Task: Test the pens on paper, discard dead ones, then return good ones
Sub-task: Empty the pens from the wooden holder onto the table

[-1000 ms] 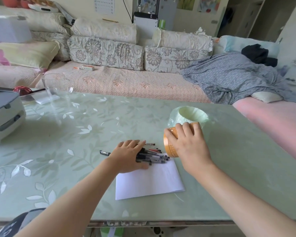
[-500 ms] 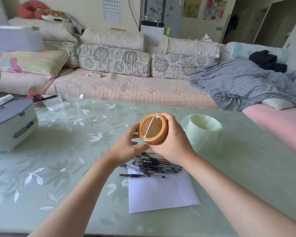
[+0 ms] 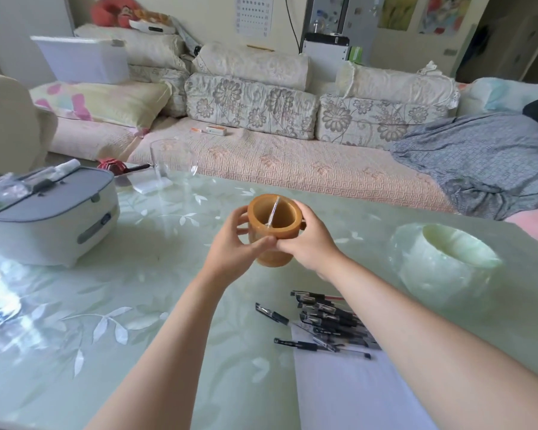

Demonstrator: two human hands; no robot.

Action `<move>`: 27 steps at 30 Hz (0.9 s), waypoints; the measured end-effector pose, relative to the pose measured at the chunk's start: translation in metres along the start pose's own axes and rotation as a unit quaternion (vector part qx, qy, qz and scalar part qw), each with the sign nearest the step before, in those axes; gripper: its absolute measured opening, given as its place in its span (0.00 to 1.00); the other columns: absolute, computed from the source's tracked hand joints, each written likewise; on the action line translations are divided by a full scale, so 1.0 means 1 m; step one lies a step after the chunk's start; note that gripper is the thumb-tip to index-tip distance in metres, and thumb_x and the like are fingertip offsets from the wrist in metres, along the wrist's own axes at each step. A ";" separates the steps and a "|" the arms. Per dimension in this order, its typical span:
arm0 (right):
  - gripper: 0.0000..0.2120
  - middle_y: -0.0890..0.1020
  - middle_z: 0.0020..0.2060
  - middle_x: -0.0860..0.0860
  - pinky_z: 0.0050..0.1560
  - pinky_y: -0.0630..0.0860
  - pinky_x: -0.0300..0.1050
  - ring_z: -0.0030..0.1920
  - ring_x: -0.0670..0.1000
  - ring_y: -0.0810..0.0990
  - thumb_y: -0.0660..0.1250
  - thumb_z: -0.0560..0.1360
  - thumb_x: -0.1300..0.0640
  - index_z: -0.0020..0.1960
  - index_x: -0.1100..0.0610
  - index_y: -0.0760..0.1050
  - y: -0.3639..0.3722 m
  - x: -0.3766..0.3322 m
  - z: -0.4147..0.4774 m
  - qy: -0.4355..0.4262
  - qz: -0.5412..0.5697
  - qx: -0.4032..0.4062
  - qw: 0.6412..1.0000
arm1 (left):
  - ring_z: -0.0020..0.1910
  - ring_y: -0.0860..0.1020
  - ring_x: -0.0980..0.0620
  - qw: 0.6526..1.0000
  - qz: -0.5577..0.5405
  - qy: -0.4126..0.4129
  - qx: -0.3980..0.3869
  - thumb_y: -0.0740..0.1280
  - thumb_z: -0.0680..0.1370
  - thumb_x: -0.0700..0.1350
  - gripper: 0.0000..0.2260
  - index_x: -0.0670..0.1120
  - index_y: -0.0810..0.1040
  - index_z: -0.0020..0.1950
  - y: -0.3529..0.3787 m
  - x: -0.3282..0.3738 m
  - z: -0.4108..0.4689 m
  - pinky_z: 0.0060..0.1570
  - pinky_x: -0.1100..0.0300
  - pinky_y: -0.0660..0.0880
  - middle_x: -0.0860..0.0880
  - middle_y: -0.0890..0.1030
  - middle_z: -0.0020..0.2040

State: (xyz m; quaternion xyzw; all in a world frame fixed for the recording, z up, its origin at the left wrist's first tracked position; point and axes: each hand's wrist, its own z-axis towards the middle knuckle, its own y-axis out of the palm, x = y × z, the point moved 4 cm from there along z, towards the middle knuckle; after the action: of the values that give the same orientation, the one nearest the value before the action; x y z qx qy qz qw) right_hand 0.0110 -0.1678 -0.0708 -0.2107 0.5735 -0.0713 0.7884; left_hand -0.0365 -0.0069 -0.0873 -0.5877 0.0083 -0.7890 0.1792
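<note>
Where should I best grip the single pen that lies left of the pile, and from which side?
Pinch the pen at mid-barrel from above: it lies flat on the table, apart from the pile, with both long sides free.

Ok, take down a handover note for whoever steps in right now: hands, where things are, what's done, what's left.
Hands: the left hand and the right hand both grip the brown pen holder, upright; it looks empty.
Things: the pens lie in a pile on the table, overlapping the far edge of the white paper; a couple lie loose to the pile's left. A pale green bowl stands right of the holder.
Done: pens are out of the holder.
Left: the paper shows no marks, so test each pen, discard dead ones, return good ones.
</note>
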 end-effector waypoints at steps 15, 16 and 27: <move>0.39 0.78 0.57 0.40 0.58 0.75 0.40 0.58 0.42 0.77 0.81 0.59 0.45 0.65 0.43 0.68 0.066 0.025 0.049 0.034 0.026 -0.002 0.999 | 0.60 0.74 0.52 0.994 0.040 -0.057 0.086 0.72 0.75 0.49 0.26 0.51 0.67 0.71 -0.027 -0.053 0.034 0.64 0.49 0.73 0.49 0.68 0.62; 0.40 0.78 0.58 0.40 0.59 0.75 0.41 0.58 0.42 0.76 0.81 0.59 0.44 0.66 0.42 0.67 0.067 0.026 0.049 0.039 0.025 -0.005 0.999 | 0.62 0.74 0.52 0.994 0.043 -0.060 0.085 0.71 0.75 0.49 0.27 0.50 0.67 0.71 -0.028 -0.054 0.035 0.64 0.48 0.72 0.49 0.69 0.63; 0.29 0.77 0.65 0.51 0.66 0.70 0.45 0.62 0.49 0.76 0.73 0.73 0.52 0.71 0.55 0.70 0.012 0.015 0.006 0.080 -0.156 -0.093 0.980 | 0.60 0.70 0.45 0.970 0.201 0.014 0.136 0.67 0.77 0.48 0.19 0.44 0.69 0.64 -0.018 -0.013 -0.006 0.58 0.48 0.71 0.48 0.70 0.59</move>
State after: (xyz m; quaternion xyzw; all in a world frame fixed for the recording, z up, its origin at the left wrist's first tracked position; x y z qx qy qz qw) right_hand 0.0202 -0.1606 -0.0869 -0.3633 0.5986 -0.1567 0.6965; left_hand -0.0438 0.0124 -0.0970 -0.5331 0.0208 -0.7385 0.4122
